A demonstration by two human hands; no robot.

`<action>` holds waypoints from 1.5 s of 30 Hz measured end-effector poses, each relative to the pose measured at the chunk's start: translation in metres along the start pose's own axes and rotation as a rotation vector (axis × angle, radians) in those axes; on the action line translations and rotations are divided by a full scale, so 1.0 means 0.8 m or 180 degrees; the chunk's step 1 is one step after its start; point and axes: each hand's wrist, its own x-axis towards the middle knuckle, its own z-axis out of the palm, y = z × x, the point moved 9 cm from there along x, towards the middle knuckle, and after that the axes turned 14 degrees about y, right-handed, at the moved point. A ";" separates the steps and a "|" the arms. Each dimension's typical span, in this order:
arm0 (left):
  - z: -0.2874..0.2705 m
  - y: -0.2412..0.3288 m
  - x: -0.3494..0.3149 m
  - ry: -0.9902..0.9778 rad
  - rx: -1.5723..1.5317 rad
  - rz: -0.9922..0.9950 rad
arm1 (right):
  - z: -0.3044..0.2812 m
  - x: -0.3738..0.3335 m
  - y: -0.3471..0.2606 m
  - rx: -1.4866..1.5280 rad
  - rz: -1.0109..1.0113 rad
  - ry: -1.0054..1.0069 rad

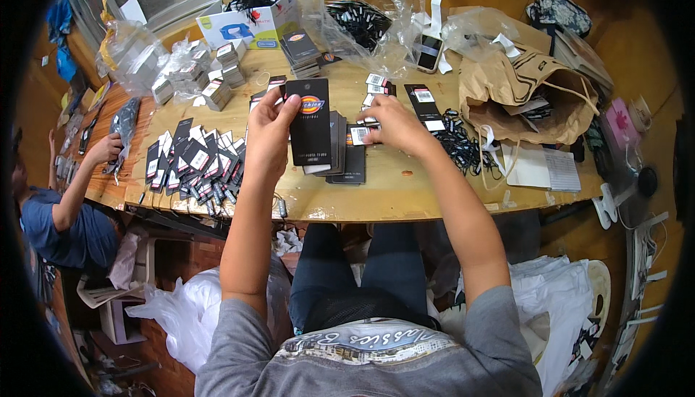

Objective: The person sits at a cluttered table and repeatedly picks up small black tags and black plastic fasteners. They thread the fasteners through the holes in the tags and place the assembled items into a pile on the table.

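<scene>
My left hand (271, 128) grips a black hang tag (310, 125) with a small coloured logo, held upright above the table, thumb on its front. My right hand (397, 123) has its thumb and fingers on a small white barcode label (359, 136), just right of the tag. Below and between the hands lie more black tags (350, 167), partly hidden by the held one. Several more barcode labels (378, 81) are spread beyond my right fingers. A heap of black tags with white labels and cords (194, 158) lies left of my left forearm.
A stack of black tags (300, 51) stands at the back beside a white box (250, 24) of black cords. Right are a cord pile (463, 144), an open brown paper bag (499, 86) and a phone (429, 54). Another person (72, 216) works at the left.
</scene>
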 end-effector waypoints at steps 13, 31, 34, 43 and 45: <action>-0.023 -0.042 -0.053 0.0721 -0.0415 0.0042 | -0.071 -0.015 0.022 0.3626 0.1499 0.0952; -0.016 -0.058 -0.108 0.1003 -0.0620 -0.0078 | -0.071 -0.049 0.050 -0.0304 0.0855 0.1093; -0.015 -0.060 -0.114 0.0929 -0.0641 -0.0101 | -0.043 -0.040 0.056 -0.0881 0.0633 0.0675; 0.013 -0.070 -0.107 0.0325 -0.0475 -0.0646 | -0.078 -0.007 0.044 0.3300 0.1398 0.0334; 0.040 -0.081 -0.101 -0.0189 -0.0479 -0.0900 | -0.087 -0.006 0.030 0.3505 0.1393 0.0297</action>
